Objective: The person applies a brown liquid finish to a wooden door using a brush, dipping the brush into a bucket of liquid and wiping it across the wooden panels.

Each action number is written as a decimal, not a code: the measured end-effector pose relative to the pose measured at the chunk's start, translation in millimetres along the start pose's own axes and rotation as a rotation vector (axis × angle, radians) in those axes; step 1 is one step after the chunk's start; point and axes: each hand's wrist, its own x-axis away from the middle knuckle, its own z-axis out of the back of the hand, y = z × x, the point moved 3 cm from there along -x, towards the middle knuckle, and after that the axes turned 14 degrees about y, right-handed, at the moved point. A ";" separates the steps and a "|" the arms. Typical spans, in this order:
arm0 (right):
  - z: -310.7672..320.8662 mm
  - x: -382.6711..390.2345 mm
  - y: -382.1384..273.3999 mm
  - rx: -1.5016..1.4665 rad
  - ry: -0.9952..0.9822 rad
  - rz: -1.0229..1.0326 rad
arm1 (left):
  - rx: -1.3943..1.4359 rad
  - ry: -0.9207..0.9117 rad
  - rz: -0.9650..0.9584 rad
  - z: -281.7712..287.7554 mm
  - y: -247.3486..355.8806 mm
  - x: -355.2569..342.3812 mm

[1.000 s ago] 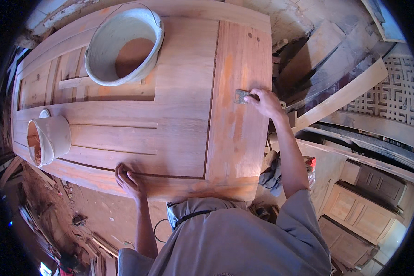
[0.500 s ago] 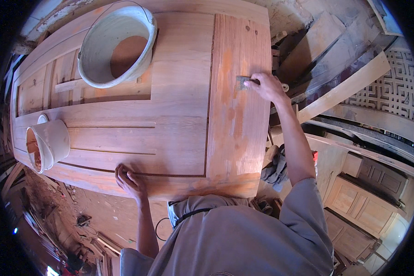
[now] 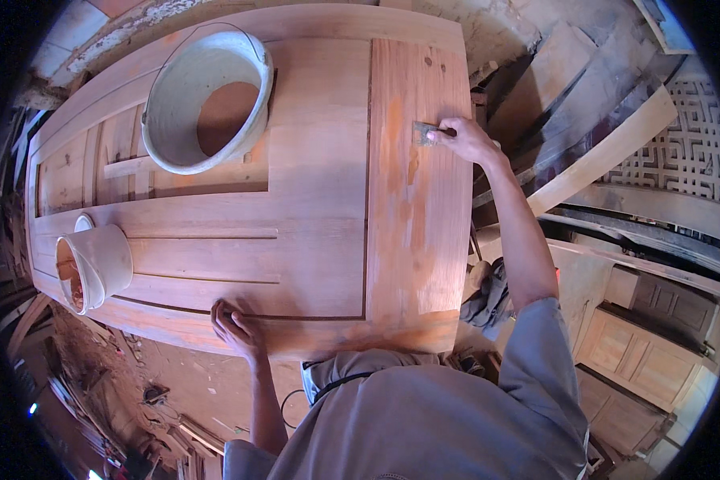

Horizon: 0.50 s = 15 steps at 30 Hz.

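Observation:
A large wooden panel door (image 3: 320, 200) lies flat in front of me, with orange-brown filler smears on its right end board (image 3: 412, 200). My right hand (image 3: 468, 142) is closed on a small putty knife (image 3: 424, 134), its flat blade against that board near the right edge. Near the door's front edge, my left hand (image 3: 238, 330) rests with loosely bent fingers on the wood, holding nothing that I can see. A big grey bucket (image 3: 164, 116) with brown powder inside stands on the far part of the door. Nearer and to the left is a white tub (image 3: 108, 260) with orange-brown residue inside.
Boards (image 3: 552, 88) lean beyond the door's right end, with a pale plank (image 3: 608, 152) slanting across. A carved lattice panel (image 3: 668, 136) is farther right. Other panel doors (image 3: 636, 348) are at lower right. Wood scraps (image 3: 200, 436) lie on the floor at lower left.
My right hand and the putty knife have moved a little farther away along the end board. My left hand stays at the front edge. The whole view has shifted slightly.

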 end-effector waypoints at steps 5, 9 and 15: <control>16.6 3.1 -29.7 0.217 -0.012 -0.005 | 0.002 0.001 0.010 -0.7 3.0 -2.1; 26.4 -3.4 -39.8 0.297 0.122 -0.039 | -0.015 0.001 0.029 -1.0 -2.6 2.9; 10.9 20.3 -59.0 0.087 0.028 0.007 | -0.033 -0.012 0.046 0.8 3.6 -2.4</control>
